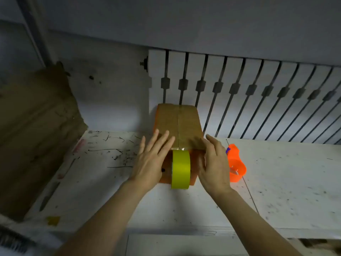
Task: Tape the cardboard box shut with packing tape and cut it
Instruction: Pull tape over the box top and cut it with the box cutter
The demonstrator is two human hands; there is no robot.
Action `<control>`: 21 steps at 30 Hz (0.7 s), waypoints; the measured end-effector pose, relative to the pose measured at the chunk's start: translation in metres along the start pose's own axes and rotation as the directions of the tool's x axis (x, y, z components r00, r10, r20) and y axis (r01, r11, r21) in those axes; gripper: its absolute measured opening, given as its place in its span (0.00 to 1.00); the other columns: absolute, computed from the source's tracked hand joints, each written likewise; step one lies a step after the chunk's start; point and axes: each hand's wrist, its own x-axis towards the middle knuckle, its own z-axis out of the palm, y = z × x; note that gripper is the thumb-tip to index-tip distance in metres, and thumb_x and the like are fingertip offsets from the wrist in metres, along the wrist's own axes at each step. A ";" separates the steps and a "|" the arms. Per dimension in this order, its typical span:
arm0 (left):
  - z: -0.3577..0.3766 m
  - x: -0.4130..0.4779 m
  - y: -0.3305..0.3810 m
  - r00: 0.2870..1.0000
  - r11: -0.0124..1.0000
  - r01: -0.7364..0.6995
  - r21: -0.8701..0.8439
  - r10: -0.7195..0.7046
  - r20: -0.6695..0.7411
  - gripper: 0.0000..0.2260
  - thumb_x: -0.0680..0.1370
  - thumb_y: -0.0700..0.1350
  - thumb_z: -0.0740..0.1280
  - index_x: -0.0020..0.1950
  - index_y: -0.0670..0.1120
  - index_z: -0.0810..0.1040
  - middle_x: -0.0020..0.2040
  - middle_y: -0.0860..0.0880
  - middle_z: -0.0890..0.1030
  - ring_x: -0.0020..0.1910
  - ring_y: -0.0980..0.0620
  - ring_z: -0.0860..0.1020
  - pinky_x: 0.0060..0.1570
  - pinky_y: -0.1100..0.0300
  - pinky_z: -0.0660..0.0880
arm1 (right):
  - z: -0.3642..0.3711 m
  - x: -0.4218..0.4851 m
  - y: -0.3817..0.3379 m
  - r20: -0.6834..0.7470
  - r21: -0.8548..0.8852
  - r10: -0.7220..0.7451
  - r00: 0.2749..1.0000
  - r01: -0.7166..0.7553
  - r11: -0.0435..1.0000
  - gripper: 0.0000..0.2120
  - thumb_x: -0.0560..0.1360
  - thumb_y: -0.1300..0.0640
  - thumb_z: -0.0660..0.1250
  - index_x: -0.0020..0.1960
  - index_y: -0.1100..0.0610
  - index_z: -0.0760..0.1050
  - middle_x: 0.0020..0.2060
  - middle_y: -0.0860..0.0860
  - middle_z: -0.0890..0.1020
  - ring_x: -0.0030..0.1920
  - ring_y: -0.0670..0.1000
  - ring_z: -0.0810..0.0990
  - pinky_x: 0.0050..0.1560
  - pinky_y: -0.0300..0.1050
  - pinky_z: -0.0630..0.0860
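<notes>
A small brown cardboard box [178, 121] stands on the white table [276, 182], its top flaps closed. A strip of clear tape runs along the top seam. A yellow-green tape roll [180, 169] hangs on edge against the box's near side, still joined to that strip. My left hand [153, 159] lies flat, fingers spread, on the box's left top edge. My right hand [212, 165] presses with flat fingers on the box's right near corner. Neither hand grips anything.
An orange tape cutter [235, 163] lies on the table just right of my right hand. A large brown cardboard sheet [33, 130] leans at the left. White slatted panels [258, 89] stand behind the box. The table is marked with dark scratches.
</notes>
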 end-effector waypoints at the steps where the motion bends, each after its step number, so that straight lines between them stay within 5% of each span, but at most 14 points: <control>1: 0.003 0.001 -0.002 0.999 0.999 -0.019 0.026 0.018 0.032 0.45 0.68 0.28 0.64 0.76 0.54 0.45 0.78 0.54 0.46 0.76 0.51 0.37 0.73 0.46 0.37 | 0.006 -0.002 0.003 0.013 0.029 0.031 0.999 -0.031 0.999 0.24 0.74 0.62 0.63 0.69 0.54 0.67 0.69 0.54 0.70 0.69 0.56 0.68 0.70 0.55 0.67; 5: 0.009 0.012 -0.012 0.998 0.999 -0.051 -0.005 0.051 0.047 0.42 0.70 0.31 0.66 0.75 0.58 0.52 0.78 0.58 0.49 0.78 0.48 0.45 0.72 0.39 0.57 | 0.026 -0.009 0.011 0.035 0.027 -0.056 0.998 0.055 0.998 0.29 0.71 0.62 0.68 0.71 0.54 0.66 0.72 0.51 0.67 0.74 0.55 0.61 0.72 0.56 0.62; 8: 0.007 0.016 -0.010 0.995 0.995 -0.100 0.015 0.100 0.021 0.42 0.71 0.30 0.66 0.75 0.61 0.53 0.78 0.61 0.52 0.74 0.47 0.57 0.53 0.49 0.78 | 0.030 -0.013 0.009 -0.006 0.130 -0.027 1.000 0.028 0.991 0.28 0.72 0.62 0.68 0.70 0.55 0.67 0.73 0.51 0.66 0.75 0.53 0.57 0.73 0.51 0.60; 14: -0.001 0.001 -0.002 0.994 0.993 -0.109 0.054 0.107 0.036 0.43 0.70 0.28 0.62 0.75 0.63 0.50 0.77 0.61 0.54 0.73 0.46 0.57 0.51 0.52 0.78 | 0.025 -0.024 0.000 0.020 0.194 -0.023 1.000 0.018 0.981 0.32 0.68 0.56 0.75 0.69 0.53 0.68 0.73 0.51 0.65 0.76 0.53 0.55 0.70 0.46 0.57; 21: -0.004 -0.004 0.001 0.993 0.993 -0.111 0.033 0.109 0.043 0.40 0.72 0.28 0.60 0.74 0.62 0.54 0.76 0.59 0.59 0.71 0.45 0.60 0.53 0.52 0.76 | 0.017 -0.029 0.005 0.088 0.269 -0.029 0.996 0.005 0.963 0.28 0.69 0.60 0.73 0.67 0.53 0.68 0.71 0.51 0.68 0.74 0.52 0.60 0.70 0.41 0.59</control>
